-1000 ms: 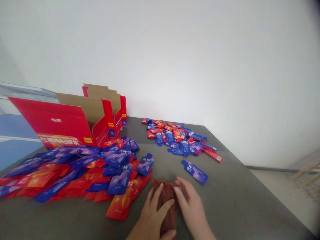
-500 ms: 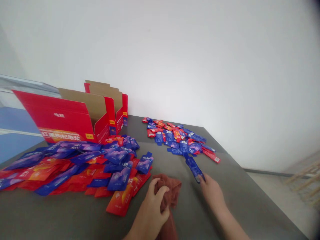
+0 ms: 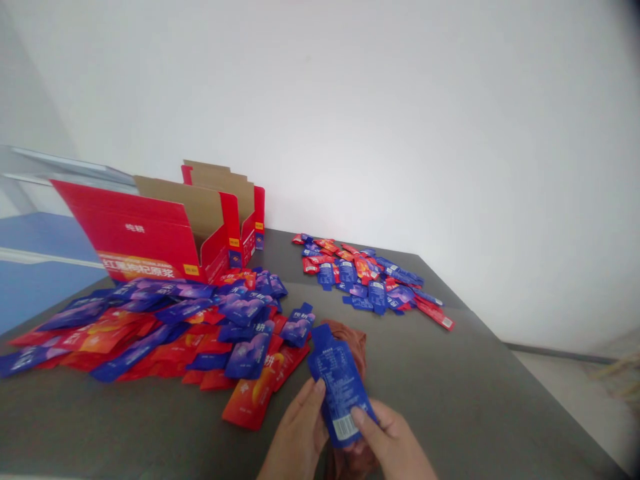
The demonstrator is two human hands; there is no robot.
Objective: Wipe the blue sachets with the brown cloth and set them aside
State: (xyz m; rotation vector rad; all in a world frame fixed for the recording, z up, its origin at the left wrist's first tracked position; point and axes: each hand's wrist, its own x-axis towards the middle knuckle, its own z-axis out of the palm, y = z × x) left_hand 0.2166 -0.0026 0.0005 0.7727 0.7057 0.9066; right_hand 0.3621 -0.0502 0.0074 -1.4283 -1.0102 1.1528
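Left hand: your left hand pinches the blue sachet's left edge, fingers closed on it.
Right hand: your right hand grips its lower right corner, thumb on the barcode.
Blue sachet: the blue sachet is held tilted, back side up, over the brown cloth.
Left: big sachet pile, red carton.
Far: small sachet pile.

The blue pouch and both hands cover most of the brown cloth. The left hand and right hand are cut off at the bottom edge. Print on the pouch is too small to read, and the far pile of pouches blurs together
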